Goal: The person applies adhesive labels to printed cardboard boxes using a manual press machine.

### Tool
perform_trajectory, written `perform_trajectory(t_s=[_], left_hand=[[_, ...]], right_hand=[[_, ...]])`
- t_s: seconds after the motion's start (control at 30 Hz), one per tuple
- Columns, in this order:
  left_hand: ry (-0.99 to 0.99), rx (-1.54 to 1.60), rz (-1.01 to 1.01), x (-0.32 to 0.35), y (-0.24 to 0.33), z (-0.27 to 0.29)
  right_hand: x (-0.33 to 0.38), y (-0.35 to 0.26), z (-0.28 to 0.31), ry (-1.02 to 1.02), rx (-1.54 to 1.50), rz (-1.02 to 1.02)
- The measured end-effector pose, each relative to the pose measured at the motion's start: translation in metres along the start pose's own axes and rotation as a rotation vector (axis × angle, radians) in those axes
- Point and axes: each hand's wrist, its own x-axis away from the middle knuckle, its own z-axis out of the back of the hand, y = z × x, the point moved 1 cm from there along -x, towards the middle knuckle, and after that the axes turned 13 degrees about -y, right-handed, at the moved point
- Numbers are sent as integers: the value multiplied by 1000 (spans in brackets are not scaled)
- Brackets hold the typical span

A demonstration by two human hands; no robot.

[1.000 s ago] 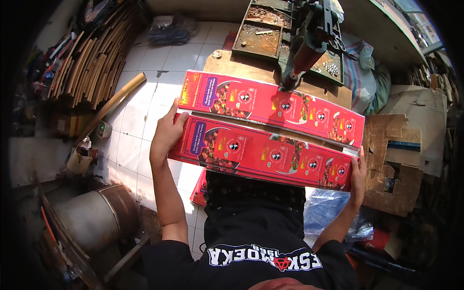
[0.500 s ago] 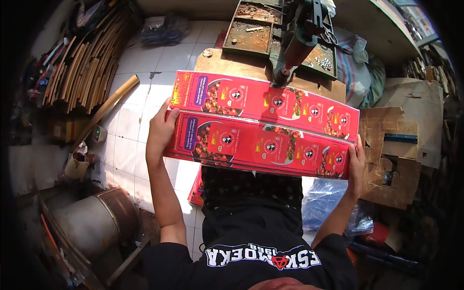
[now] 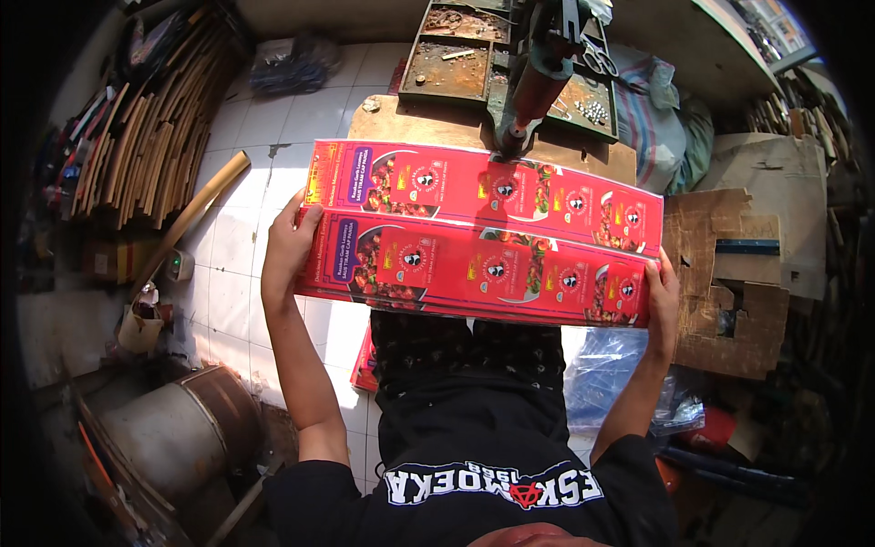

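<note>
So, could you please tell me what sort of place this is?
Probably a small workshop: there is a dark metal machine with a reddish cylinder, a dark, divided rectangular tray with small loose pieces, and a tall stack of thin brown sheets.

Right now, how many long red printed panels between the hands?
2 visible: far panel, on the machine side; near panel, below it in the picture. More may be hidden underneath.

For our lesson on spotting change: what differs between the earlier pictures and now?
The near red panel has closed up toward the far red panel, narrowing the gap between them. The left hand and right hand stay at opposite ends; nothing was let go.
</note>
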Motion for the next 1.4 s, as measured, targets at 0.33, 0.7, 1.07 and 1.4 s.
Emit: perform_trajectory(t_s=[0.33,0.7,1.07,1.4], left_hand=[[60,-134,16,-1,1,-2],[397,-264,-387,-19,101,-30],[243,-47,-617,-138,88,-124],[211,-17,-573,-136,89,-125]], right_hand=[[2,1,-2,4,-102,-23],[-52,-101,-29,198,452,233],[-202,-136,-116,210,861,275],[-218,-117,-138,412,1084,304]])
